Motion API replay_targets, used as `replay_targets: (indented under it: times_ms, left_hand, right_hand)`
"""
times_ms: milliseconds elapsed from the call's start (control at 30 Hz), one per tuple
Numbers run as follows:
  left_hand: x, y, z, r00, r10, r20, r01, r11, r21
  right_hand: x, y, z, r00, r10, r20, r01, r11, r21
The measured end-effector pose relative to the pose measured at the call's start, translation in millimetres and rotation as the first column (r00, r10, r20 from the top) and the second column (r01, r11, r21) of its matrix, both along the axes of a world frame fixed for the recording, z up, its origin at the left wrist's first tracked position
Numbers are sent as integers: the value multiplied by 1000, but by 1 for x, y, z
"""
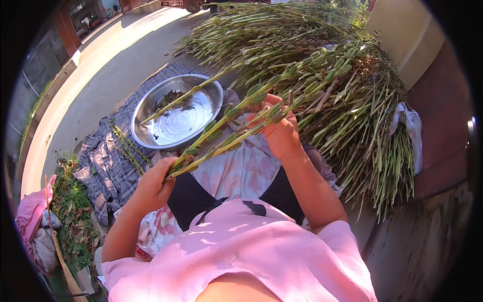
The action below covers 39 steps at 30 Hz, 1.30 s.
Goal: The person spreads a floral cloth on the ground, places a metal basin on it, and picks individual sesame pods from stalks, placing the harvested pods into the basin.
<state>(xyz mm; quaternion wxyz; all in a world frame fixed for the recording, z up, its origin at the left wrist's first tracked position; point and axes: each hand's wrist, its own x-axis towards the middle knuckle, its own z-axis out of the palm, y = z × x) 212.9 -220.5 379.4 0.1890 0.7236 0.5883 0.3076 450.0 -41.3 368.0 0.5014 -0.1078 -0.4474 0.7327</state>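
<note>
My left hand (156,185) is closed around the lower ends of a few green sesame stalks (226,117), which slant up and away to the right. Green seed pods line these stalks. Farther up them, the fingers of my right hand (281,130) are curled around a podded stalk; its fingertips are partly hidden behind the stems. Beyond my hands stands a shiny metal basin (181,122) with dark, dry plant bits (173,101) inside. Another sesame stalk (181,97) passes over the basin.
A large heap of cut sesame stalks (294,34) spreads ahead and right. Under the basin lies a plaid cloth (109,158), with several thin stalks (130,147) on it. A white plastic bag (413,136) hangs at the right. A broom (62,256) rests by plants at left.
</note>
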Motion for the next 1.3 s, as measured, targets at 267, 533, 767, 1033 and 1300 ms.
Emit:
replay_targets:
  times_ms: [267,533,767,1033,1300]
  left_hand:
    - [4,33,-9,998,-49,-37,49,999,-3]
    - [8,50,-13,998,-60,-25,61,998,33]
    - [8,56,-17,998,-62,-10,63,998,21]
    - [3,55,-24,998,-56,-13,56,998,20]
    - [-8,46,-27,1000,-1,5,1,998,-63]
  right_hand:
    - [0,20,-25,995,-75,-63,62,981,-181]
    - [1,28,-17,996,-81,-35,72,973,-218]
    - [2,39,-28,995,-98,-12,92,966,-240]
    - [-1,39,-33,985,-172,17,170,952,-254]
    - [-4,38,-44,970,-237,58,242,905,-350]
